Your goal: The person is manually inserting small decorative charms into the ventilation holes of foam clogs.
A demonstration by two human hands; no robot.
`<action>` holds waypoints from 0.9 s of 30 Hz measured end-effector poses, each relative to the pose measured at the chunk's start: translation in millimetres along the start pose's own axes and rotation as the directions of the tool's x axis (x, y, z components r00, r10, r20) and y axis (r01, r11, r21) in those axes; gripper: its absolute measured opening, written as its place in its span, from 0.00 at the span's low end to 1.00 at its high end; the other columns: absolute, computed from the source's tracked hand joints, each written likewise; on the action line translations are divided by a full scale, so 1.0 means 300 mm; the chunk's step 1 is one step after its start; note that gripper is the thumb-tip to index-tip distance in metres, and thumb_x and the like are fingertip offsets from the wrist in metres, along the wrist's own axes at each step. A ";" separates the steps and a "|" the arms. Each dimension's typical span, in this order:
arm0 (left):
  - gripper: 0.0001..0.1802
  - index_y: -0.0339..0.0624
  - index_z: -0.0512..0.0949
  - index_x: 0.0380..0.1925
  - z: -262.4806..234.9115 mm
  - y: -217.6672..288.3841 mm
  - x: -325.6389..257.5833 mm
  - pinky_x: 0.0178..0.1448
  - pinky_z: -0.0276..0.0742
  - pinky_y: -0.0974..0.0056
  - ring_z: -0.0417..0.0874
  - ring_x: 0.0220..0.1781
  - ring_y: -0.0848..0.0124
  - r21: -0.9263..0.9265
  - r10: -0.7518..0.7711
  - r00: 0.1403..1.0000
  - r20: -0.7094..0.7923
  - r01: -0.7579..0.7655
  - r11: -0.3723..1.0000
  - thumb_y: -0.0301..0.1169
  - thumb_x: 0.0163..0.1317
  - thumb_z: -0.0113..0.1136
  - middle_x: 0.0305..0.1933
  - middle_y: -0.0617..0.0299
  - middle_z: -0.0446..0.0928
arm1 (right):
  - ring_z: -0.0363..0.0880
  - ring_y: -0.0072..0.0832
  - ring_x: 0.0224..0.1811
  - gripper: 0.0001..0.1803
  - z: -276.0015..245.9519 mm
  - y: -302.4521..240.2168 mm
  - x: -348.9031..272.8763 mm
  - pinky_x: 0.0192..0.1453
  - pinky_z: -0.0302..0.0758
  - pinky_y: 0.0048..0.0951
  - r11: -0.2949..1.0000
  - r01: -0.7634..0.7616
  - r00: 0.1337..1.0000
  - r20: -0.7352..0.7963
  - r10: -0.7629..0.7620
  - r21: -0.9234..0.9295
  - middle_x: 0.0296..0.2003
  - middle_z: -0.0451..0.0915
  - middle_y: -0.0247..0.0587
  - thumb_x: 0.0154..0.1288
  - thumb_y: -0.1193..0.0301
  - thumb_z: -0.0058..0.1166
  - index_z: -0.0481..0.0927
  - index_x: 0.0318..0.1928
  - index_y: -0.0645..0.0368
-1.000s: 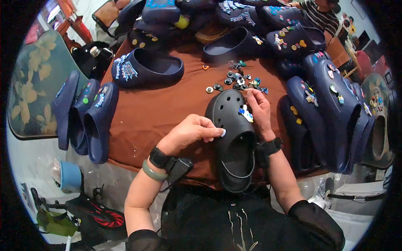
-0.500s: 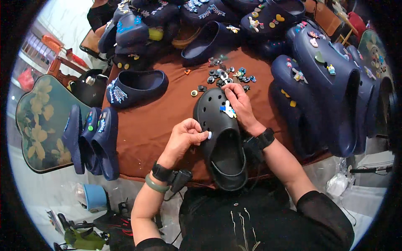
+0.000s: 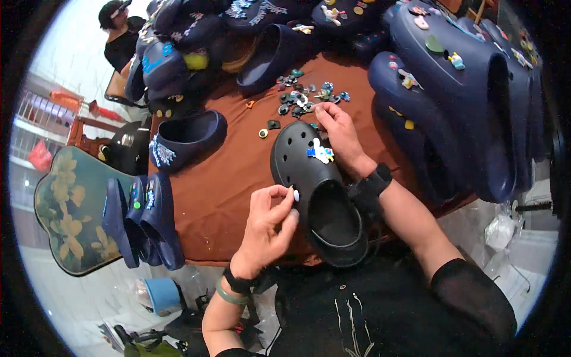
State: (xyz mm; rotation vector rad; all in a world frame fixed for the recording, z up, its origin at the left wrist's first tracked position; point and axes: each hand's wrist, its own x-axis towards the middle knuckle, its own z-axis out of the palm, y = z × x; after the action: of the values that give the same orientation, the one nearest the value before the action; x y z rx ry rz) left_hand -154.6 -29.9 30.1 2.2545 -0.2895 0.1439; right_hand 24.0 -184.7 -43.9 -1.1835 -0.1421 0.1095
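Observation:
A black clog (image 3: 309, 169) with holes in its upper lies at the table's near edge, toe pointing away from me. A white character charm with blue parts (image 3: 322, 152) sits on its upper. At the clog's left side is a small white charm (image 3: 296, 195), which the index fingertip of my left hand (image 3: 267, 226) touches; the thumb is apart from that finger. Past the clog's toe, my right hand (image 3: 342, 134) has thumb and index finger together beside a pile of small charms (image 3: 303, 98). Whatever is between those fingertips is too small to make out.
Navy clogs with charms (image 3: 458, 89) crowd the right side, and more (image 3: 166, 68) are heaped at the back left. A single navy clog (image 3: 190, 140) and several upright ones (image 3: 157, 220) stand left on the brown cloth (image 3: 208, 208). Another person (image 3: 119, 35) is at the far left.
My left thumb has come away from the small white charm. The right hand has shifted from the clog's toe toward the charm pile. The whole view has turned slightly.

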 end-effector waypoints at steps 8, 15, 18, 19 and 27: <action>0.29 0.30 0.76 0.47 0.099 0.051 0.015 0.51 0.68 0.54 0.70 0.47 0.54 0.220 0.077 0.988 -0.133 -0.046 0.974 0.26 0.40 0.68 0.46 0.49 0.70 | 0.64 0.11 0.30 0.12 0.010 0.018 0.003 0.34 0.64 0.16 1.000 0.012 0.999 -0.040 -0.013 -0.009 0.28 0.69 0.22 0.73 0.64 0.44 0.77 0.43 0.58; 0.28 0.34 0.77 0.45 0.060 0.022 0.039 0.53 0.64 0.56 0.71 0.47 0.57 0.214 0.091 0.994 -0.054 -0.077 0.974 0.29 0.37 0.65 0.46 0.52 0.71 | 0.70 0.16 0.39 0.13 0.035 -0.004 -0.009 0.47 0.68 0.21 0.999 0.004 1.000 -0.024 -0.003 0.032 0.35 0.76 0.30 0.74 0.65 0.43 0.76 0.43 0.62; 0.28 0.35 0.77 0.45 0.059 0.008 0.041 0.53 0.64 0.56 0.71 0.48 0.57 0.229 0.131 0.988 -0.079 -0.110 0.967 0.30 0.38 0.66 0.46 0.54 0.72 | 0.71 0.19 0.42 0.13 0.009 0.007 -0.015 0.51 0.69 0.23 0.990 0.077 0.995 -0.054 -0.084 -0.118 0.38 0.77 0.32 0.74 0.66 0.43 0.76 0.44 0.63; 0.28 0.36 0.77 0.46 0.061 0.015 0.038 0.53 0.63 0.56 0.71 0.48 0.57 0.218 0.148 0.984 -0.097 -0.124 0.968 0.31 0.39 0.67 0.46 0.54 0.72 | 0.71 0.18 0.43 0.13 0.001 0.014 -0.018 0.50 0.69 0.23 0.989 0.070 0.995 -0.055 -0.077 -0.132 0.38 0.76 0.32 0.73 0.66 0.43 0.76 0.44 0.62; 0.06 0.35 0.83 0.35 0.014 -0.010 0.079 0.37 0.73 0.70 0.76 0.33 0.78 -0.537 -0.451 0.892 0.017 0.389 0.749 0.27 0.60 0.63 0.35 0.67 0.78 | 0.71 0.19 0.40 0.13 -0.015 0.063 0.022 0.47 0.69 0.24 0.980 0.097 0.995 0.017 -0.096 -0.173 0.35 0.76 0.32 0.73 0.65 0.44 0.77 0.41 0.62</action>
State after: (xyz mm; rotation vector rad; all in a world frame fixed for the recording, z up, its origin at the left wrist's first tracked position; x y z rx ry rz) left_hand -131.0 -35.1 29.8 1.6930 0.2328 -0.0479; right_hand 31.0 -180.6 -62.7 -1.3477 -0.2200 0.0168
